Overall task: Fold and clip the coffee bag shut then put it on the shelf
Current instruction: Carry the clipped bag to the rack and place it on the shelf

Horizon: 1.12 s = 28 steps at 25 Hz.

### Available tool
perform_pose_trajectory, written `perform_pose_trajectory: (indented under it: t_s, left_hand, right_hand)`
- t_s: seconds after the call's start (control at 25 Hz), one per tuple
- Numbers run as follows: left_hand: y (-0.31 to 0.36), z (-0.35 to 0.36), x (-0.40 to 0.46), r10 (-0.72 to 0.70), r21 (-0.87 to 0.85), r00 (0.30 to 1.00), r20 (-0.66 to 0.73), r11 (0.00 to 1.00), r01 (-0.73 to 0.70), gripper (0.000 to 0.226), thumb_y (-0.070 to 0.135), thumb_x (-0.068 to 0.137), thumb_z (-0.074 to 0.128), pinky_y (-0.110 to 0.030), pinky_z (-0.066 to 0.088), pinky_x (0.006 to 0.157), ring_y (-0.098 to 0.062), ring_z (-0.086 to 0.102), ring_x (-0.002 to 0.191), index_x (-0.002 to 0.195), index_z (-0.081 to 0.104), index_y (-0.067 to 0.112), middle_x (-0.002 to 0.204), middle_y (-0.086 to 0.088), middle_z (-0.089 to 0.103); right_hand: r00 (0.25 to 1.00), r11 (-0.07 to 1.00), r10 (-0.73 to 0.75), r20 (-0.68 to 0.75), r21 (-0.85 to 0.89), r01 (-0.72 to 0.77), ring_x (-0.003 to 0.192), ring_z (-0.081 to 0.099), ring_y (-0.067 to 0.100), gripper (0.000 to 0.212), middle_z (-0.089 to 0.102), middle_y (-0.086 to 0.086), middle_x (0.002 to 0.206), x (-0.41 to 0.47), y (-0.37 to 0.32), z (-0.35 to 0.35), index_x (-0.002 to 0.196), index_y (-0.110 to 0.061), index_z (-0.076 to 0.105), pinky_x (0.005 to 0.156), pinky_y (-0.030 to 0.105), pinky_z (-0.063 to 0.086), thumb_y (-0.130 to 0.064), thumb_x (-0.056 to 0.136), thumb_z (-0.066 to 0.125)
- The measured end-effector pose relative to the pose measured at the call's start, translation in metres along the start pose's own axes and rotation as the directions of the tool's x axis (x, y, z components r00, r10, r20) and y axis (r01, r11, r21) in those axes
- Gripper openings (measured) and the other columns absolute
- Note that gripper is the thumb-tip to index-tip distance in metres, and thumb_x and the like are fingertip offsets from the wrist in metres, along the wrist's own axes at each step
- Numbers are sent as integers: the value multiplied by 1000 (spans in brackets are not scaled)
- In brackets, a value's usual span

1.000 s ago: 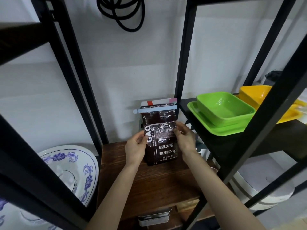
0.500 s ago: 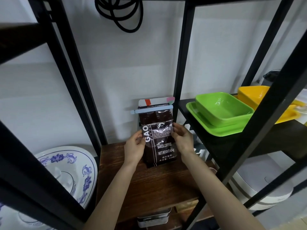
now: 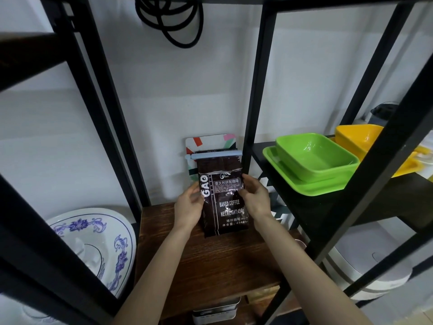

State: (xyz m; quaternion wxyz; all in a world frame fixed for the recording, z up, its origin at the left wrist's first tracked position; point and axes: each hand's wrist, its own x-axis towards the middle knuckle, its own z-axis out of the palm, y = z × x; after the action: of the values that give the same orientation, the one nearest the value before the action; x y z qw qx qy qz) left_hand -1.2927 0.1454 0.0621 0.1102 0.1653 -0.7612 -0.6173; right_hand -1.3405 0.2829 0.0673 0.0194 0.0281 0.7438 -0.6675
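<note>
A dark brown coffee bag (image 3: 223, 207) with white lettering stands upright on the wooden shelf (image 3: 210, 261), near its back. Its top is folded over and held by a pale blue clip (image 3: 214, 156). My left hand (image 3: 189, 208) holds the bag's left edge. Gripping the right edge, my right hand (image 3: 254, 198) has its thumb on the front. A white pouch with coloured patches (image 3: 208, 142) leans on the wall right behind the bag.
Black frame posts (image 3: 257, 90) flank the shelf bay. A green dish on a green tray (image 3: 314, 160) and a yellow dish (image 3: 356, 137) sit on the black shelf at right. A blue-patterned white bowl (image 3: 93, 245) lies lower left. A black cable coil (image 3: 173, 22) hangs above.
Both hands have stayed on the bag's sides. The bag stands a little further back and more upright on the wooden shelf.
</note>
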Motion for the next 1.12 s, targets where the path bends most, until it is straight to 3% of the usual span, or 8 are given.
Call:
perform_pose_trajectory:
  t_s: [0.2,0.68,0.88,1.12]
  left_hand:
    - [-4,-2,3,-19,-8,999,39,1000,19,48,7,89,46,-22,32,95,-16,42,126,135,34,13,139,-9,45]
    - [-6,-1,-1,-33,-2,999,32,999,33,48,9,89,45,-20,31,93,-17,40,128,135,33,14,140,-9,44]
    - [-4,-2,-9,-28,30,1000,2,999,28,47,10,89,45,-20,30,91,-18,40,128,135,34,15,140,-9,44]
    - [8,-6,-30,64,185,997,-33,981,-57,49,15,89,46,-33,30,107,-22,36,132,136,32,14,143,-12,40]
  right_hand:
    - [999,999,4,46,-35,-3,113,54,19,42,59,10,125,2,-1,1,122,-11,50,104,41,41,1,82,53]
    - [998,998,12,54,-66,-9,112,54,19,42,60,9,124,0,2,2,123,-15,50,102,39,42,-1,83,52]
    - [998,995,-3,57,-96,9,117,51,19,44,56,10,128,-8,1,-2,126,-15,46,99,29,39,-3,84,51]
    - [981,962,-133,144,-221,163,121,49,20,49,53,9,132,-28,-11,-11,129,-17,43,106,40,39,-7,83,55]
